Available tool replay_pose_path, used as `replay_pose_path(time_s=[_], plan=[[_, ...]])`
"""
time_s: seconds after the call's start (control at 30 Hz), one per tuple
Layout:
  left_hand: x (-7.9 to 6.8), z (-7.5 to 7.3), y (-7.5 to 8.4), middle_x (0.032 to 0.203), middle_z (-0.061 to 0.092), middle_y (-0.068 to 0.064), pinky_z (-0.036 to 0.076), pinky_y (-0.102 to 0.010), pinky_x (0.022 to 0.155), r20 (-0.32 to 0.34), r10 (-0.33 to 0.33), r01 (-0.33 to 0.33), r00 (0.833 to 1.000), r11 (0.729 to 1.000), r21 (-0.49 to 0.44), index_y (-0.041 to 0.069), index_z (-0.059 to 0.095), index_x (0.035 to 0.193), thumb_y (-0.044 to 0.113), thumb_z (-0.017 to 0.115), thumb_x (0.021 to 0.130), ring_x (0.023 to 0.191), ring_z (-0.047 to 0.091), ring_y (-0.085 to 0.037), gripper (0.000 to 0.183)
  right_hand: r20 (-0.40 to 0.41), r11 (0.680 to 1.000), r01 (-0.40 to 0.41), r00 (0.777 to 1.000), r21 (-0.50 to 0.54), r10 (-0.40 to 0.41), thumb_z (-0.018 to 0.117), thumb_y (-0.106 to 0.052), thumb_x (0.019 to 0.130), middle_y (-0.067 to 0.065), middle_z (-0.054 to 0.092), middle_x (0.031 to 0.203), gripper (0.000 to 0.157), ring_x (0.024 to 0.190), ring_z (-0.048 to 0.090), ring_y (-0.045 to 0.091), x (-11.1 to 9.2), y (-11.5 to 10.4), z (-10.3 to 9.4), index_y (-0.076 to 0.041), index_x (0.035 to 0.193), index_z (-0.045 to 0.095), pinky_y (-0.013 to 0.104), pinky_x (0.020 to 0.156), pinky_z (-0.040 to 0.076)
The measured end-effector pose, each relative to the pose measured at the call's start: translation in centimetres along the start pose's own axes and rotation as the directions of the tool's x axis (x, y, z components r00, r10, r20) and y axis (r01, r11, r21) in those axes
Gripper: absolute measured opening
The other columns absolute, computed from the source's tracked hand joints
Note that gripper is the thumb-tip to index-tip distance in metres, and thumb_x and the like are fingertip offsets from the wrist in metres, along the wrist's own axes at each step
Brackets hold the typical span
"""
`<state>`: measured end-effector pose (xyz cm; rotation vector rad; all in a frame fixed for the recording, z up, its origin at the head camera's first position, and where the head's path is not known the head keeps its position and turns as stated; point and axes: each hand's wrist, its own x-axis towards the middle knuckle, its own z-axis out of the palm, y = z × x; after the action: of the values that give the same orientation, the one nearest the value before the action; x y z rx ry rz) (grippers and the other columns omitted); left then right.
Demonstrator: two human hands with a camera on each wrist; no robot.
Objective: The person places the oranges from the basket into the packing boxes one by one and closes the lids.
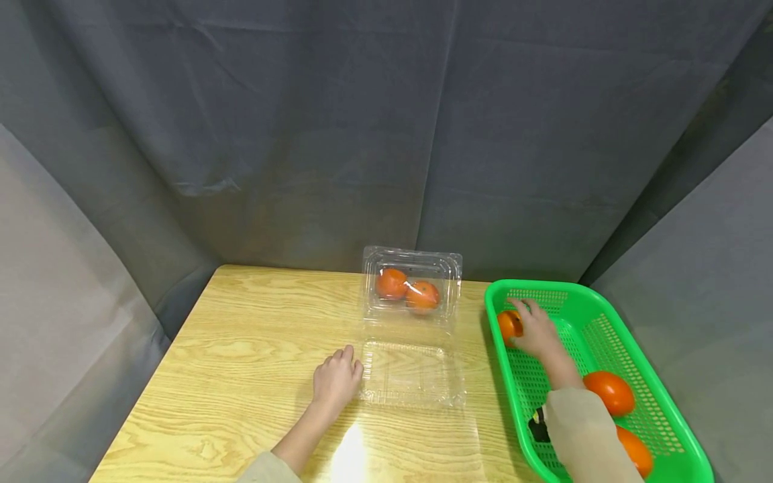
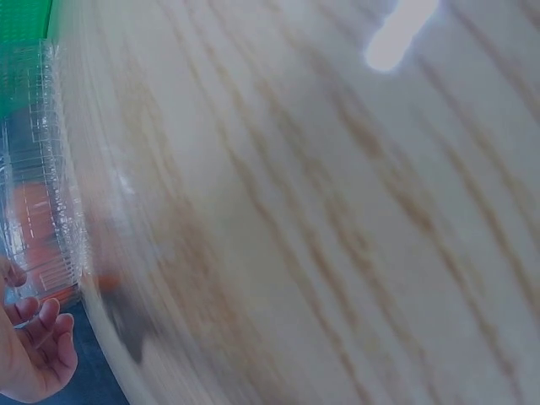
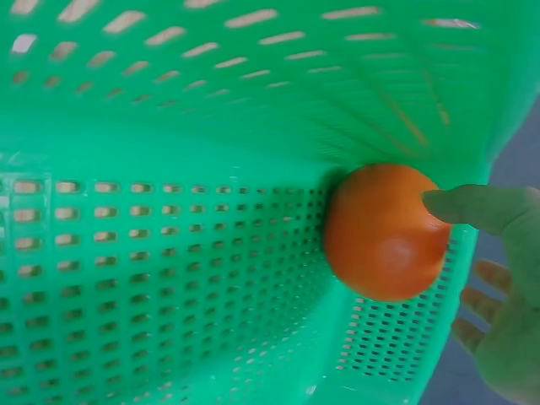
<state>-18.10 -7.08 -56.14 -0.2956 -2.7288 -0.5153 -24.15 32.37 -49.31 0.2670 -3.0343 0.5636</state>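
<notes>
Dark grey cloth (image 1: 314,134) hangs behind a yellow wood-grained table (image 1: 253,322), on which a clear, rectangular plastic hinged container (image 1: 453,369) lies spread open. Each half has its long axis running left to right, and the two halves line up front to back, the farther one holding two round orange fruits (image 1: 392,284) that sit side by side. To the right, a bright green, perforated plastic basket (image 1: 655,412) points its long axis away from the person, its near end skewed to the right. Within it, against the left wall toward the far end, sits a smooth, round orange fruit (image 3: 384,240) with no evident long axis; which way its stem end faces cannot be told. Reaching over it, the right hand (image 1: 536,334) has thumb and fingers apart, the thumb overlapping the fruit's edge; whether it presses there is unclear. Two more orange fruits (image 1: 610,394) lie nearer the person, along the basket's right side. Just beside the container's left edge, the left hand (image 1: 337,379) holds nothing, its fingers loosely bent; whether they touch the plastic cannot be told.
</notes>
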Motion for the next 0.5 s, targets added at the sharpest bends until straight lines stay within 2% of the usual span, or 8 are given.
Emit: replay_pose_path(time_s=[0.3,0.5], plan=[[0.0,0.0,0.0,0.059,0.053,-0.001,0.027,-0.015,0.037,-0.007,-0.002,0.002,1.000,1.000,-0.003,0.002,0.062,0.087,0.018,0.058,0.084,0.042,0.035,-0.006,0.017,-0.037,1.000,-0.010,0.999,-0.024,0.009,0.074,-0.004,0.068,0.032,0.023,0.136,0.082,0.118,0.026,0.055,0.6,0.6,1.4,-0.009,0.137,0.030,0.067,0.084,0.029],[0.0,0.1,0.0,0.060,0.052,0.000,0.027,-0.015,0.037,0.011,0.000,0.000,1.000,1.000,-0.007,0.002,0.062,0.089,0.020,0.056,0.085,0.042,0.035,-0.006,0.019,-0.019,0.999,-0.042,0.999,-0.029,0.042,0.072,-0.004,0.069,0.032,0.023,0.136,0.079,0.118,0.026,0.055,0.8,0.8,2.0,-0.010,0.136,0.030,0.067,0.083,0.030]])
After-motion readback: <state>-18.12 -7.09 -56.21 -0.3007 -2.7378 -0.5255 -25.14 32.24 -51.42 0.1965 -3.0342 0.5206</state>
